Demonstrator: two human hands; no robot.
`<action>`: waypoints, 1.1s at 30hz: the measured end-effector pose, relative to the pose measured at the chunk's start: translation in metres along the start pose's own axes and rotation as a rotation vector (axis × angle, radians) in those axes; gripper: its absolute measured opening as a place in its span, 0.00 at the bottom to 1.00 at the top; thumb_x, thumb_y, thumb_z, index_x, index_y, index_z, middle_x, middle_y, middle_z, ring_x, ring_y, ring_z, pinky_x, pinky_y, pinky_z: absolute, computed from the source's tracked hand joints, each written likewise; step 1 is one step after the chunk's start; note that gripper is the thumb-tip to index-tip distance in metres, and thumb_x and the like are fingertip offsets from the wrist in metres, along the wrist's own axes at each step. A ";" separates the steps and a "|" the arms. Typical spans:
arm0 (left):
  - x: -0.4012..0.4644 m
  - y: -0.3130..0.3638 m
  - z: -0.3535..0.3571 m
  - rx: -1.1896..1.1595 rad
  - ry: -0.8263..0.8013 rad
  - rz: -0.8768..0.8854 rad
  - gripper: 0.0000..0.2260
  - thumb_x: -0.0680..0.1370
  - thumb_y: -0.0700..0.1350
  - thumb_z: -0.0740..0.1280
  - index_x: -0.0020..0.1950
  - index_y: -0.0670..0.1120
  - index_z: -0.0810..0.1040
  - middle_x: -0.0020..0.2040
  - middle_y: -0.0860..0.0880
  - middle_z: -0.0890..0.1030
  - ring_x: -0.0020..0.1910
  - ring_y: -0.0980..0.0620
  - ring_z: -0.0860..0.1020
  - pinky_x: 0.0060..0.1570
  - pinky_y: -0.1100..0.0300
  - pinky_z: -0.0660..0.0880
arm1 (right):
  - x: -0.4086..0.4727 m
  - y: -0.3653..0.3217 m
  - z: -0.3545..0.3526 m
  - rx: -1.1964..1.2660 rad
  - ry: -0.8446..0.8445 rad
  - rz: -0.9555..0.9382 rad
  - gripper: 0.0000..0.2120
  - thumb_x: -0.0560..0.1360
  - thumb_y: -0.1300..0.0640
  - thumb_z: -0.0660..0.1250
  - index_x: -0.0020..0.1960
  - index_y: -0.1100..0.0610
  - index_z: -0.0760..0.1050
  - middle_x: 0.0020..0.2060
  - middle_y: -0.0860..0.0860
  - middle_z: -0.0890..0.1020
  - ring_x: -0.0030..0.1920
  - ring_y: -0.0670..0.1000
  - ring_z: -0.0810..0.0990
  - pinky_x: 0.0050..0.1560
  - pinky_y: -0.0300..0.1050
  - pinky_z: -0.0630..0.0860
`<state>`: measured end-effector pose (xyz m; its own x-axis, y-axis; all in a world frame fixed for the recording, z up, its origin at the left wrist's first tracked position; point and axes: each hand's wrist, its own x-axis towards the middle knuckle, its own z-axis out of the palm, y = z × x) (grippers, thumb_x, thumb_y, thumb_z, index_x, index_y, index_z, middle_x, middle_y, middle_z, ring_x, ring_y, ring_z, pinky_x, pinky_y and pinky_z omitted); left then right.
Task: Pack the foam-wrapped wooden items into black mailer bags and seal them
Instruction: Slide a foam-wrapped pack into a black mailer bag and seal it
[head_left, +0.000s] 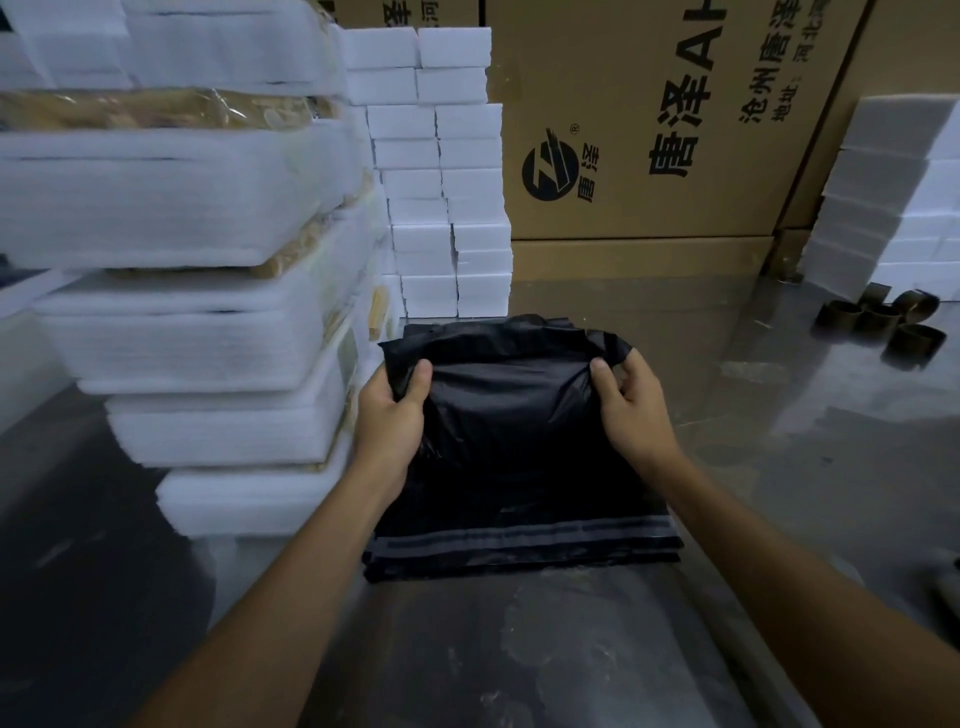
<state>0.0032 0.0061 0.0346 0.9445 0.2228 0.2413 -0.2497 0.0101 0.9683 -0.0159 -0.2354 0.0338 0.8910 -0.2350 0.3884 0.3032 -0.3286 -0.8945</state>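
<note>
The packing looks to be at an early point, judging by how things lie: a tall stack of foam-wrapped items stands on the desk at the left, none of them in a bag that can be seen, and no sealed bag shows anywhere in view. The black mailer bags lie in a flat pile at the middle of the desk, just beside the foot of that stack, with their grey seal strips along the near edge. Both hands are on the top bag, which is lifted and crumpled at its far end. The left hand has a narrow grip on the bag's left corner, the thumb on top and pressing the film, the other fingers hidden under it. The right hand pinches the right corner in the same way, thumb up, fingers curled round a fold of film. Both forearms reach forward from the bottom of the view, roughly parallel, wrists straight. My guess is that the top bag is being peeled from the pile or opened. Still to do for this bag: open its mouth, slide in an item, seal the strip, and the whole stack waits after that. Behind are foam blocks, cardboard boxes, and some empty tape cores at the right.
</note>
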 end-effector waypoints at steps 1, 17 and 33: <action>0.001 -0.002 0.002 0.070 0.016 0.012 0.17 0.82 0.50 0.64 0.70 0.49 0.74 0.63 0.55 0.80 0.64 0.54 0.76 0.63 0.58 0.71 | 0.002 -0.002 -0.001 0.009 -0.001 0.028 0.15 0.83 0.49 0.60 0.65 0.56 0.74 0.54 0.55 0.82 0.55 0.55 0.81 0.60 0.62 0.77; 0.006 -0.005 -0.003 0.198 0.085 0.070 0.10 0.83 0.48 0.62 0.53 0.44 0.79 0.47 0.51 0.82 0.49 0.54 0.80 0.53 0.54 0.78 | 0.016 -0.010 -0.014 0.622 0.057 0.366 0.14 0.83 0.54 0.62 0.39 0.54 0.67 0.30 0.48 0.80 0.29 0.46 0.79 0.29 0.37 0.75; -0.008 0.006 -0.012 0.249 0.109 -0.109 0.19 0.76 0.41 0.70 0.28 0.46 0.67 0.21 0.56 0.67 0.23 0.58 0.67 0.30 0.63 0.68 | 0.023 -0.009 -0.053 -0.142 -0.315 0.187 0.04 0.77 0.61 0.71 0.47 0.54 0.84 0.35 0.44 0.84 0.34 0.43 0.80 0.34 0.35 0.74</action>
<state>-0.0081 0.0162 0.0382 0.9311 0.3369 0.1399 -0.0756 -0.1970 0.9775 -0.0165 -0.2863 0.0625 0.9932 -0.0181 0.1147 0.0954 -0.4354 -0.8951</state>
